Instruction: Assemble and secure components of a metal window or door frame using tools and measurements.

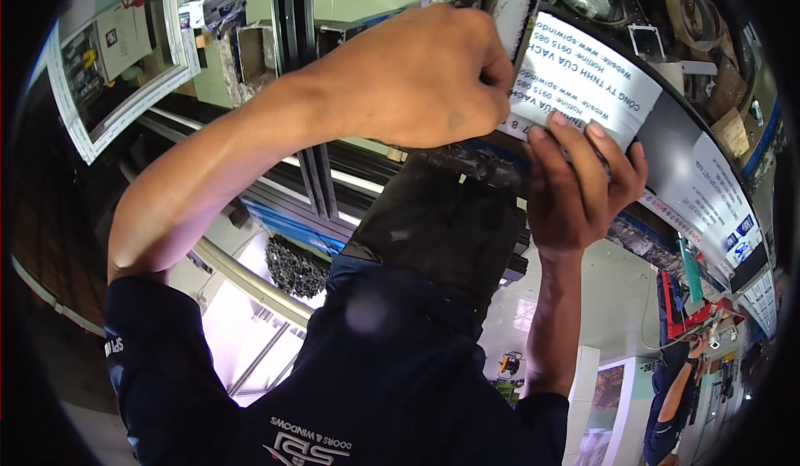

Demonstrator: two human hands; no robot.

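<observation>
A white sheet with printed lines (575, 70), perhaps labels, lies on a long dark glossy strip (671, 128) along the bench edge. My left hand (446, 82) is closed in a fist at the sheet's left side, its back turned up. Whatever those fingers grip is hidden. From below, my right hand (583, 170) rests on the near edge of the sheet. Its fingers are spread and slightly bent, with the tips touching the paper; the thumb is not clearly seen. Beyond my right hand, a second printed white sheet (696, 187) lies along the same strip.
Behind the sheet are a tape roll (693, 16), cables and clutter. Dark upright profiles (298, 91) stand beyond my left forearm, near a white window frame (125, 120). A green tool (692, 270) lies at the right. Another person (673, 399) stands at the lower right.
</observation>
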